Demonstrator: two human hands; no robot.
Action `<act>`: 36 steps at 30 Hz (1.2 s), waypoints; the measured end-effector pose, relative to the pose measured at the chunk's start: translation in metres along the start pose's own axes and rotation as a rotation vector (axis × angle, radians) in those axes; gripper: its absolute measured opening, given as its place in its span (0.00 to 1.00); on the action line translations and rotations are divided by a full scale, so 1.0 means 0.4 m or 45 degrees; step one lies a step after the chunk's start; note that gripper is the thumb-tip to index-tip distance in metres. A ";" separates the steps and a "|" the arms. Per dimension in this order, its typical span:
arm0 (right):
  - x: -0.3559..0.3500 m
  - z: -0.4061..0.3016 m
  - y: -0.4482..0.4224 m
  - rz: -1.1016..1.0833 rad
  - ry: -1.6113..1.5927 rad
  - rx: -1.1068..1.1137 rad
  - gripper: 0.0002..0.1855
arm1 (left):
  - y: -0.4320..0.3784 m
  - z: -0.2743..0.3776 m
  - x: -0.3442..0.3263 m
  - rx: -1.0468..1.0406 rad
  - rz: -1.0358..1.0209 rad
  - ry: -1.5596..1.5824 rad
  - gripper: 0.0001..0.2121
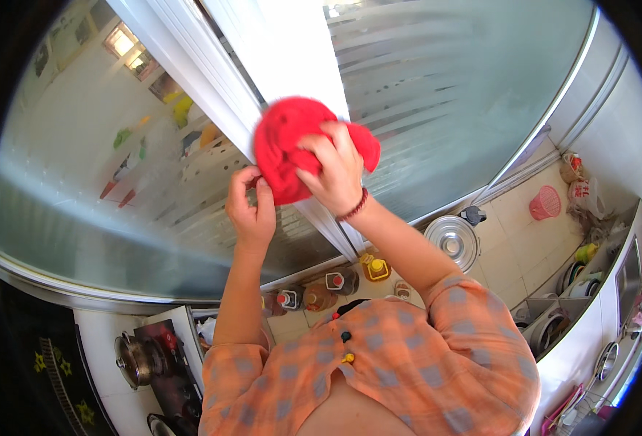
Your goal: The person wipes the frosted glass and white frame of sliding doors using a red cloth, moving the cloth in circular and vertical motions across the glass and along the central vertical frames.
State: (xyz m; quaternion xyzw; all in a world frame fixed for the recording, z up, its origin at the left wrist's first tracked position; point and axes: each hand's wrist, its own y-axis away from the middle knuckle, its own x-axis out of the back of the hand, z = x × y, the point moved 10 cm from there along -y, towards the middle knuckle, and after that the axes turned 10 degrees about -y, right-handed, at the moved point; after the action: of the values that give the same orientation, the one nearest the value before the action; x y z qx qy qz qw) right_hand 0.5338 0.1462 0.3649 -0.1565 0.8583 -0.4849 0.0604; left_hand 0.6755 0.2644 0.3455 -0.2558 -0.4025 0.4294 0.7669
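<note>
A crumpled red cloth lies against the white door frame, between two frosted glass panels. My right hand grips the cloth from above, with its fingers bent into the folds. At the cloth's lower left edge, my left hand pinches its rim between thumb and fingers. The left glass panel and the right glass panel carry clear stripes and dots. Part of the frame is hidden behind the cloth and my hands.
Several plastic bottles, among them a yellow-capped oil bottle, line the door's foot. A round metal lid and a pink basket are on the tiled floor. A lidded pot stands on the stove at lower left. Open cabinets hold dishes at right.
</note>
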 end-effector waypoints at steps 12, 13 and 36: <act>-0.045 0.234 0.368 -0.421 0.287 -0.228 0.22 | -0.007 -0.001 -0.022 0.090 -0.127 0.136 0.16; -0.042 0.245 0.376 -0.429 0.220 -0.298 0.22 | -0.007 0.004 -0.022 0.058 -0.122 0.120 0.16; -0.067 0.193 0.314 -0.797 0.151 -0.044 0.15 | -0.013 0.032 -0.016 0.065 -0.237 0.148 0.19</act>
State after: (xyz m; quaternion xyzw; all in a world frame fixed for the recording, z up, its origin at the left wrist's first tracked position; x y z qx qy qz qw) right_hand 0.5525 0.1526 0.2164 -0.3855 0.7786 -0.4736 -0.1447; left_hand 0.6650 0.2567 0.3538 -0.2221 -0.3683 0.3507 0.8319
